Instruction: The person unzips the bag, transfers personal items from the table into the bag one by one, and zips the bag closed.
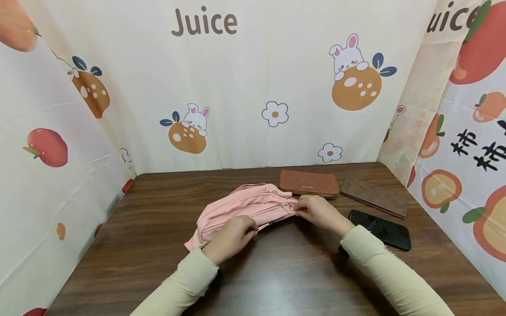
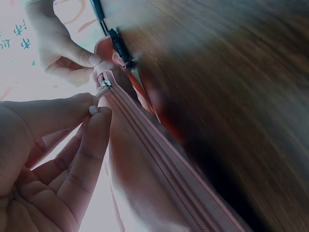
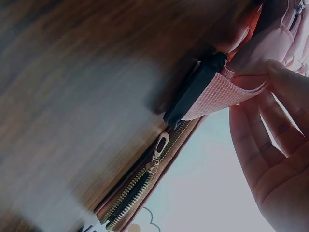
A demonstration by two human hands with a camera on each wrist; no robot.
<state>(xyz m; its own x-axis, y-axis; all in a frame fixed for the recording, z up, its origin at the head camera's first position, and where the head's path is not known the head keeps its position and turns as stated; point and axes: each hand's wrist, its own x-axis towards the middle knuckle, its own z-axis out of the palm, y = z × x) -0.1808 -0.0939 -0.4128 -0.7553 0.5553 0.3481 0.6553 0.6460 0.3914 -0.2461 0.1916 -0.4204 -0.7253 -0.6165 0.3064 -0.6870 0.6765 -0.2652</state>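
Nearest: two pale sleeves (image 1: 193, 274) come in from the bottom edge, head view. Left hand (image 1: 233, 239), lower centre: thumb and index tips together, pinching a small white-tipped zip pull (image 2: 93, 110); other fingers loosely bent, holding nothing visible. Right hand (image 1: 318, 213), right of centre: thumb against fingertips, gripping the fabric at the bag's right end by the webbing tab; the fingers look fairly straight in the right wrist view.

Pink bag (image 1: 233, 208), centre of frame, lying on the dark wood table (image 1: 138, 219), slanting from lower left up to the right. Soft, thin cloth, wrinkled and slumped; probably light, should fold and sag rather than hold shape. Little risk of breaking; cloth likely grips well, but the tiny pull looks easy to lose. Best holds: pull between thumb and index, plus the firmer tab end beside the black buckle (image 3: 195, 92), so the zip line (image 2: 164, 166) is braced and taut. Can't tell whether that zip is parted.

Right side, a bit farther: black phone (image 1: 379, 229), flat, smooth, likely slippery. Beyond it, a dark brown flat wallet (image 1: 375, 197), looks stiffish. Upper right of the bag, a reddish-brown zip wallet (image 1: 308, 182), near the bag's end; contact unclear. Farthest: printed backdrop (image 1: 237, 87).
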